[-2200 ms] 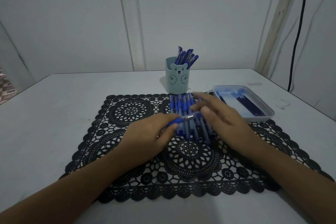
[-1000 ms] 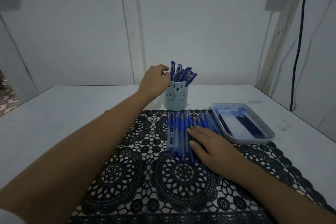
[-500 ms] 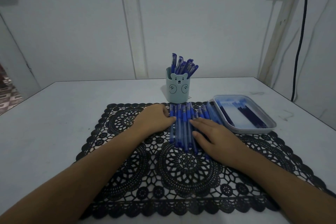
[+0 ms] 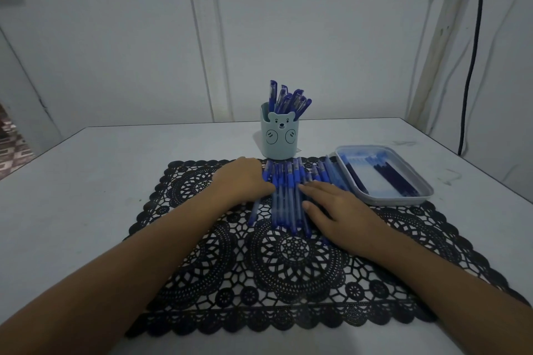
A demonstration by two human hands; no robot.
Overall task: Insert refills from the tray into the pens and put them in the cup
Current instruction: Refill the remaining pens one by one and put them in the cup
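- At the far edge of the mat [image 4: 288, 268], I see the right hand [image 4: 337, 210] flat, fingers straight, on the row of pens [image 4: 285, 196].
- The left hand [image 4: 245, 181] touches the row's left side; whether it grips one, I cannot tell.
- Refills [image 4: 395, 179] lie in the tray [image 4: 403, 199], beside the mat's far right corner.

Both my arms are bare. My left forearm [image 4: 138, 253] and my right forearm [image 4: 432, 274] show uncovered skin from the lower edge of the view up to the wrists. In the wide-angle view they look thick close to the camera and narrow toward the wrists. My left hand [image 4: 245, 179] shows a smooth, rounded back. My right hand [image 4: 337, 210] has slim fingers, and its thumbnail [image 4: 305, 205] looks cut short.
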